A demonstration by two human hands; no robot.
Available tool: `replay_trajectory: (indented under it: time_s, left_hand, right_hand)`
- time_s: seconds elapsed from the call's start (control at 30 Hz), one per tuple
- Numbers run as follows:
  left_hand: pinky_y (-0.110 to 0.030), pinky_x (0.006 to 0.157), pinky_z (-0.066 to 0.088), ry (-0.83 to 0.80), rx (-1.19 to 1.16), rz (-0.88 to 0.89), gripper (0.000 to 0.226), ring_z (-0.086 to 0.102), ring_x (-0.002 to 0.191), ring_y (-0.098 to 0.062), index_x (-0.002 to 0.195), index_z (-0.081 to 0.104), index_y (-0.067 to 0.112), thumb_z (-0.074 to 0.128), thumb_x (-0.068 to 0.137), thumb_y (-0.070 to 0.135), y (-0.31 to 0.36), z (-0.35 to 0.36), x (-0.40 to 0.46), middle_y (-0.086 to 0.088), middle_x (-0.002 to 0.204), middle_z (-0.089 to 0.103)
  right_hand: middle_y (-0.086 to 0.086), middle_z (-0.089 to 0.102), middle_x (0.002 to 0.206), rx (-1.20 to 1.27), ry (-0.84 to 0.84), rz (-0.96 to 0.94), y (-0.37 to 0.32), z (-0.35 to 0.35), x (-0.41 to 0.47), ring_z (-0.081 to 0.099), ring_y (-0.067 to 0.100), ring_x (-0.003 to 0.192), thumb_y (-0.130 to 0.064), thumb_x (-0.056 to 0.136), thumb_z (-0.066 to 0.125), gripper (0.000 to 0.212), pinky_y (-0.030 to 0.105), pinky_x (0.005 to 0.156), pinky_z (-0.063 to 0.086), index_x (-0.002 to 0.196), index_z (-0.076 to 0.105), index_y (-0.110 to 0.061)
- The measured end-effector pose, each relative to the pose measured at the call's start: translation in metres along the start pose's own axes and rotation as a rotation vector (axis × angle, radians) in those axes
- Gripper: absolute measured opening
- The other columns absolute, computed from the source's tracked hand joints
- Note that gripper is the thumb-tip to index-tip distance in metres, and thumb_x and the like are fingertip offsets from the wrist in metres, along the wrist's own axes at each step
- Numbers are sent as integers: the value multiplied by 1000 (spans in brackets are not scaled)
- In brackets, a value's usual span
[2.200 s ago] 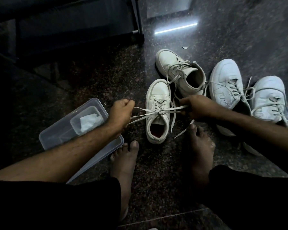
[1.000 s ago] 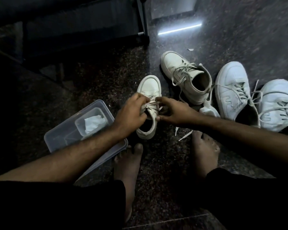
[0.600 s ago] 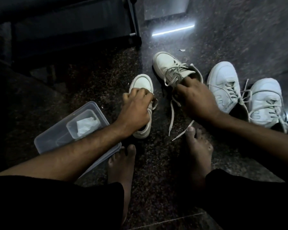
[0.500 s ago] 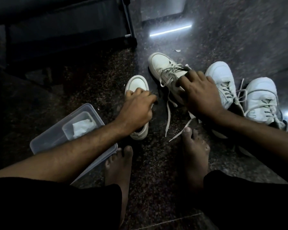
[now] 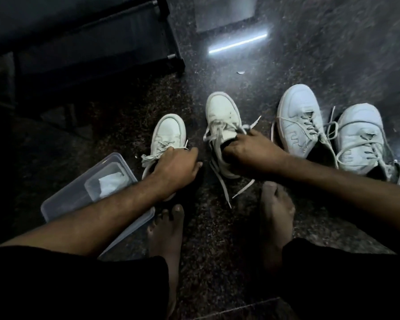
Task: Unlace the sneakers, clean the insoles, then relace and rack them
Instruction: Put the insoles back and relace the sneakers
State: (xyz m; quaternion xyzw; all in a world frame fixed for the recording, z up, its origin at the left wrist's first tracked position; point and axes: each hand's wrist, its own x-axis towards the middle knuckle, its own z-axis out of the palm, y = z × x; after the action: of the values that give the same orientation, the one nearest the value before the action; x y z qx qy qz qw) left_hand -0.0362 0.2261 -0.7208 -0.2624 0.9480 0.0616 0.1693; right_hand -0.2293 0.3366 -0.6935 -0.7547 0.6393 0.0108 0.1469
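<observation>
Four white lace-up sneakers stand on the dark speckled stone floor [image 5: 321, 42], toes pointing away from the person, in two pairs.

Pair one, cream-white leather:
- The small cream-white sneaker [image 5: 169, 132] stands leftmost. Its laces are tied across the tongue.
- The larger cream-white sneaker [image 5: 219, 112] stands just to its right. Its loose white lace ends [image 5: 224, 188] trail on the floor toward the person's bare right foot [image 5: 276, 213].

Pair two, bluish-white leather:
- Two bluish-white sneakers [image 5: 297, 112] [image 5: 358, 125] stand side by side at the right, laces threaded but slack.

Hands:
- The left hand [image 5: 176, 169] lies over the collar of the small sneaker, fingers curled round its rear opening and gripping it.
- The right hand [image 5: 249, 148] covers the collar of the larger cream-white sneaker, thumb extended along the tongue and fingers bent into the opening, holding the shoe.

Other items, one each:
- A clear rectangular plastic tray [image 5: 62, 204] lies partly under the left forearm. It holds a smaller clear tub [image 5: 95, 183] containing a white crumpled cloth [image 5: 112, 181].
- A black fabric shoe rack [image 5: 90, 42] stands at upper left, well apart from all four sneakers.
</observation>
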Motion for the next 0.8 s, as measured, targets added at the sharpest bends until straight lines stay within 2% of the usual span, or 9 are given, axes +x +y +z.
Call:
replay_trajectory:
  time_s: [0.17,0.23,0.33,0.4,0.47,0.53,0.63,0.7,0.8]
  left_hand:
    - [-46,87,49,86,-566,-71,30,63,105,-34,121,54,12,54,96,29,1,8,-1,-14,112,68]
    - [-40,88,49,66,-723,-135,30,65,101,-28,123,56,13,60,94,22,7,11,1,-10,111,70]
    - [-33,79,51,77,-1014,-300,32,59,76,-10,113,50,20,71,90,19,12,14,1,4,92,65]
    - [-39,79,53,92,-1208,-388,40,60,74,-14,112,45,19,75,87,16,11,12,1,1,87,66]
    - [-42,78,54,116,-1361,-444,42,62,76,-19,113,45,17,76,85,12,10,7,-1,-3,84,68]
    - [-38,77,51,142,-1466,-446,41,63,77,-20,113,45,15,75,86,8,10,0,-3,-7,84,68]
    - [-30,79,50,180,-1543,-390,33,64,81,-19,112,48,13,71,90,6,10,-9,-5,-8,84,69]
    - [-24,77,50,187,-1531,-354,26,66,82,-16,111,51,12,69,92,8,9,-12,-7,-8,86,70]
    - [-23,73,51,212,-1505,-291,15,69,78,-18,106,55,11,64,95,5,12,-15,-9,-13,87,70]
  right_hand:
    - [0,68,83,37,-102,-95,-33,4,-5,65,26,87,-49,88,24,44,40,79,46,82,60,-24]
    - [4,68,79,129,-93,-27,-29,2,-3,66,29,78,-51,95,38,40,39,70,50,82,62,-21]
    - [4,62,75,392,218,159,-16,-4,0,59,25,68,-45,96,53,32,38,61,47,82,62,-18]
    - [-1,57,86,498,361,299,-2,-3,5,53,15,74,-44,92,61,26,34,68,46,96,62,-18]
    - [1,54,101,511,239,413,9,2,9,53,14,86,-53,86,66,42,31,78,45,110,57,-19]
    - [8,56,110,509,44,506,12,9,10,57,23,98,-63,87,57,55,33,82,44,114,52,-16]
    - [20,60,113,633,-55,656,7,21,3,58,33,106,-56,99,37,43,33,77,36,102,45,-14]
    - [19,60,104,714,-40,717,4,25,-1,57,29,99,-48,104,32,33,33,75,34,92,41,-18]
    - [7,60,87,785,5,726,7,29,-4,54,21,81,-43,102,43,30,34,71,42,83,46,-20]
